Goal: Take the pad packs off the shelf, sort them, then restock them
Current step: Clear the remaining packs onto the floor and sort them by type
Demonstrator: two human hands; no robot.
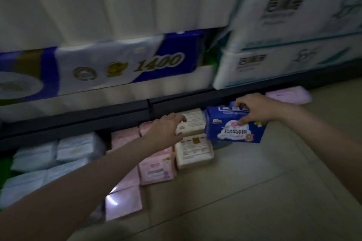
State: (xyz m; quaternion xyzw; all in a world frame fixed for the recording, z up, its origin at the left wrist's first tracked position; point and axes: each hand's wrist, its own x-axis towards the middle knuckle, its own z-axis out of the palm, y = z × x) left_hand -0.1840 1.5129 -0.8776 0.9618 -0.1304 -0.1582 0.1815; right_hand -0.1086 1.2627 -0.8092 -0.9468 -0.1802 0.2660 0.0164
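At centre right, the right hand (252, 110) grips a blue pack (235, 131) with white cloud print; the left hand (166, 129), fingers spread, reaches over cream packs (193, 123).

Blue-and-white toilet-paper pack (121, 64) on the shelf: gold numerals "1400". Blue pad pack (235, 129): "100%" followed by Chinese characters "纯棉" on a white cloud panel. Printing on the other packs is too blurred to read.
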